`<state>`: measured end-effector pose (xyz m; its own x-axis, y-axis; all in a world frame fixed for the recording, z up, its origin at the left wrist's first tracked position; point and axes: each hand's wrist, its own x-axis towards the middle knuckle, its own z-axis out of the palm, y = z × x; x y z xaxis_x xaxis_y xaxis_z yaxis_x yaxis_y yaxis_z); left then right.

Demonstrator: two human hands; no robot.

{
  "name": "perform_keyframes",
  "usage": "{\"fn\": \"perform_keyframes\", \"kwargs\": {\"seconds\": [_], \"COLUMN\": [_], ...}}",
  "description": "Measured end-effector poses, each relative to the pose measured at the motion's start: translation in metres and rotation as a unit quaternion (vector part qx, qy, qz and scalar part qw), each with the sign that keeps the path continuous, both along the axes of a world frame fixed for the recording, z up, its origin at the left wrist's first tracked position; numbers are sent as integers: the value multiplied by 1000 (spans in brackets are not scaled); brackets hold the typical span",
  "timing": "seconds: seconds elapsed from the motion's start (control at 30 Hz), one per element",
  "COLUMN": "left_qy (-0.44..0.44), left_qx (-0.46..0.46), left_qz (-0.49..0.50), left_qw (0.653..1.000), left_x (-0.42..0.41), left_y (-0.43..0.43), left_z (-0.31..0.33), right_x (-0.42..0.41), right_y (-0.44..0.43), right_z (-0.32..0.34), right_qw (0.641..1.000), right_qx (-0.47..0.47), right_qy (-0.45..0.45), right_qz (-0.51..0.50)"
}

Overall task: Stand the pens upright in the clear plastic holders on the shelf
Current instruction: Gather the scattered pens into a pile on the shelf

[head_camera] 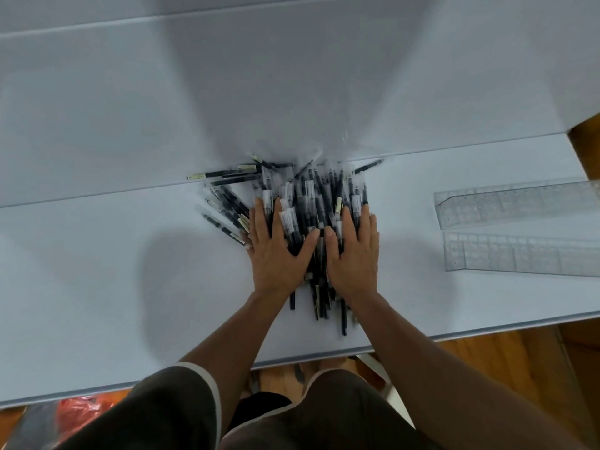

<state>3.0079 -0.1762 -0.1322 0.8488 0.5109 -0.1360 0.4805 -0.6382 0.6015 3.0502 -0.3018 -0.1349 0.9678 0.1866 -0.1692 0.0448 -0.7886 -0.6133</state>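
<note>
A heap of several black pens (308,196) with clear caps lies in the middle of the white shelf (97,271), against its back wall. My left hand (276,251) and my right hand (354,251) press flat on the heap side by side, fingers straight and spread, thumbs almost meeting. Some pens stick out toward me from under my palms. Two long clear plastic holders (519,206) (526,254) with rows of small compartments lie on the shelf at the right, apart from the heap and holding nothing.
The white back wall (292,92) rises right behind the pens. The shelf's front edge (324,357) runs just before my knees, with wooden floor (487,352) below. An orange-red bag (81,414) lies on the floor at the lower left.
</note>
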Motion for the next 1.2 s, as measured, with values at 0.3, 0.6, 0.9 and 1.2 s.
{"fn": "perform_keyframes", "kwargs": {"seconds": [0.3, 0.6, 0.9, 1.2], "left_qy": [92, 188, 0, -39], "left_qx": [-9, -18, 90, 190], "left_qz": [-2, -34, -36, -102], "left_qw": [996, 981, 995, 976], "left_x": [3, 2, 12, 59], "left_y": [2, 26, 58, 103], "left_z": [23, 43, 62, 68], "right_x": [4, 7, 7, 6], "right_y": [-2, 2, 2, 2], "right_z": [13, 21, 21, 17], "right_qw": [1000, 1000, 999, 999], "right_qx": [-7, -15, -27, -34], "right_qy": [17, 13, 25, 16], "right_qz": [9, 14, 21, 23]}}
